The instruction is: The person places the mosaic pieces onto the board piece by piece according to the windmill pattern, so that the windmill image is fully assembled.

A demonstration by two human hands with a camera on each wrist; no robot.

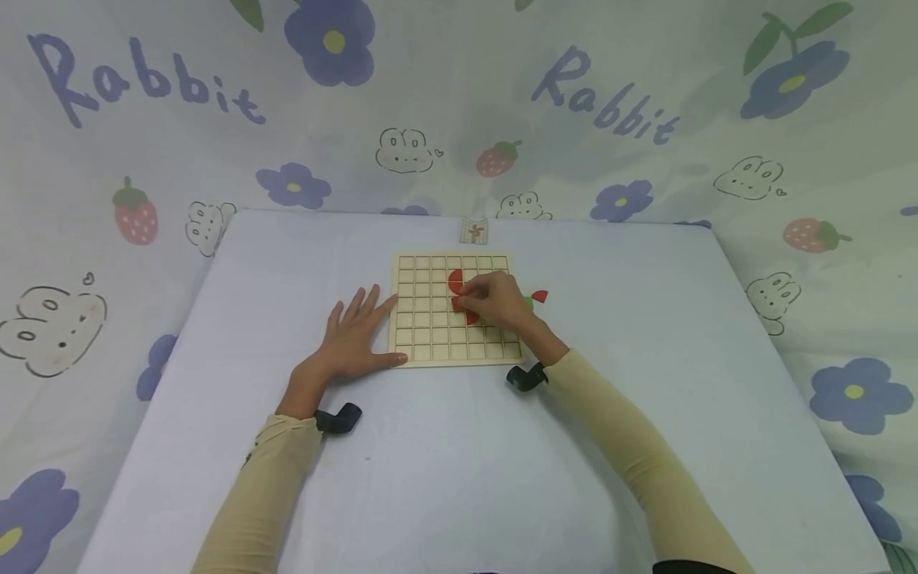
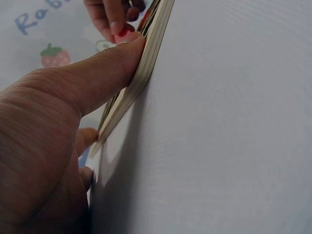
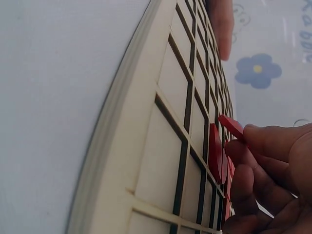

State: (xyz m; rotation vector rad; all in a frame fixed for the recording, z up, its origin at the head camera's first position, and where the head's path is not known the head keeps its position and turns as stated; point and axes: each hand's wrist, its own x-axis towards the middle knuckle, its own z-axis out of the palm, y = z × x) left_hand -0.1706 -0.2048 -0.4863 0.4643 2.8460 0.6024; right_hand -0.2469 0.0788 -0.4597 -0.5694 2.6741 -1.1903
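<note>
A square wooden grid board lies on the white table. My left hand is spread flat at its left side, the thumb resting on the near left corner and a fingertip at the left edge. Over the middle of the grid, my right hand pinches a small flat red piece between thumb and fingers, tilted close above the cells. Red quarter-round pieces sit in cells just beyond the fingertips, and another red piece lies in the grid nearer me. The right hand hides part of the board.
Right of the board, partly behind the right hand, are a green piece and a red quarter-round piece. A small patterned card lies beyond the far edge. A printed curtain hangs behind the table.
</note>
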